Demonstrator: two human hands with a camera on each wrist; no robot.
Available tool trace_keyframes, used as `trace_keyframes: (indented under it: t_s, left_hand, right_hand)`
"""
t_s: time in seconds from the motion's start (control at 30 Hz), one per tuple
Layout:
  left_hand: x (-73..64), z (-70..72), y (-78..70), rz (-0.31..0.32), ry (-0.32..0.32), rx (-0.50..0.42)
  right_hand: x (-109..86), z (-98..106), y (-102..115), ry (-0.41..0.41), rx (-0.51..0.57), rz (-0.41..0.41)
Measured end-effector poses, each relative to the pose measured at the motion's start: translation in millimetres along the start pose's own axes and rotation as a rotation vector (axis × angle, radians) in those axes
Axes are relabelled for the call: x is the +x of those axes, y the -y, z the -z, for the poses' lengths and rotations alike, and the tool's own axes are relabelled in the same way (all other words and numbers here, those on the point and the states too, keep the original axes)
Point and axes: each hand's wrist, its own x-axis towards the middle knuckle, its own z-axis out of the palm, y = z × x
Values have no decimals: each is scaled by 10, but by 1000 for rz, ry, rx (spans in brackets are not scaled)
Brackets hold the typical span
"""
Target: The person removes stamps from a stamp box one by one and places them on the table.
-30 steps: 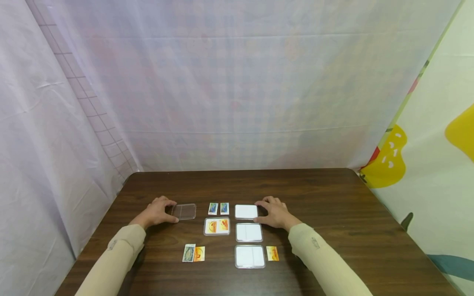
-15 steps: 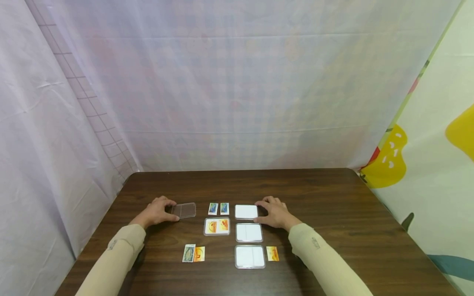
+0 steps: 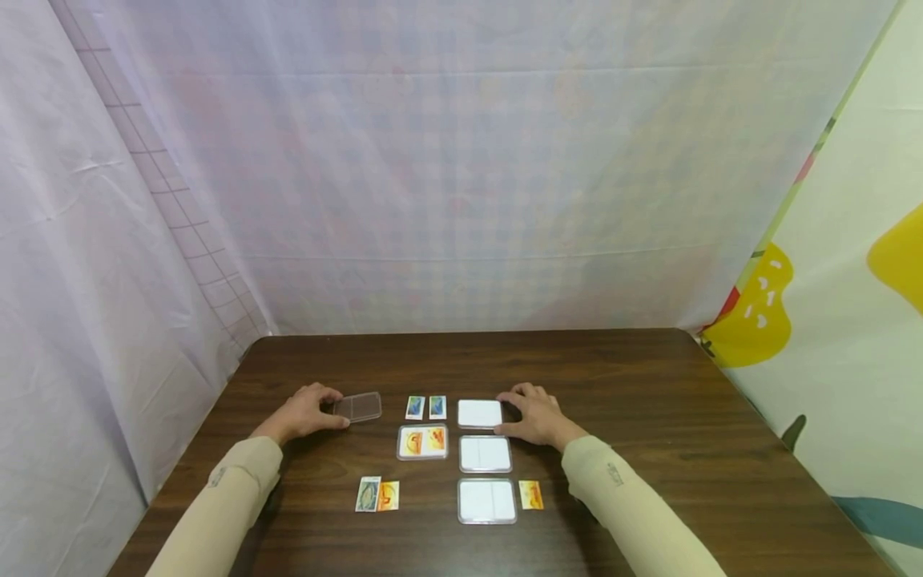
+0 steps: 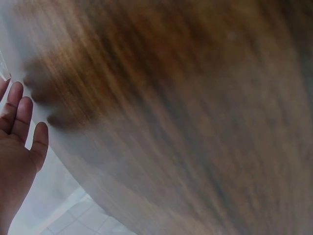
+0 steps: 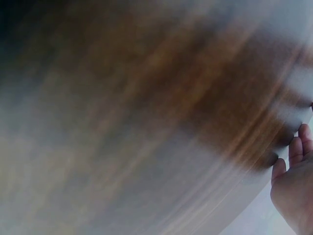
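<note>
My left hand point(image 3: 306, 410) grips the left end of a clear plastic cover point(image 3: 364, 406) between thumb and forefinger, and the cover tilts slightly. In the left wrist view, a clear corner point(image 4: 5, 73) shows at the fingertips. On the other side, my right hand point(image 3: 535, 413) holds the right end of a flat case with a white insert point(image 3: 479, 413), thumb and forefinger at its two corners. Between the two lie two blue-green stamps point(image 3: 414, 407). In the right wrist view, only the hand's outer fingers point(image 5: 296, 149) show; the case is hidden.
In front of the right-hand case lie two more white-insert cases point(image 3: 485, 453). A case with two orange stamps point(image 3: 422, 441) is left of them. Nearer me are a grey-green stamp point(image 3: 368, 494) with an orange stamp point(image 3: 388, 495), and another orange stamp point(image 3: 530, 494). Curtains border the brown table point(image 3: 634, 417).
The clear cover in my left hand has tilted a little, its right end swinging slightly up and away. My right hand and the cases and stamps stay as they were.
</note>
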Motion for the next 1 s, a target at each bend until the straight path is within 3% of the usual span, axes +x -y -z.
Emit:
trace_keyframes:
  t_s: [0.33,0.63,1.0]
  left_hand:
    - [23,35,-65,3,-12,-18]
    - [133,53,-168,-21,-40,-18]
    - [277,93,-451,-27,-40,-2]
  right_hand:
    - [-1,7,22,-5,4,-6]
    - [19,24,20,0,23,-14]
    - [37,27,18,-2,16,-28]
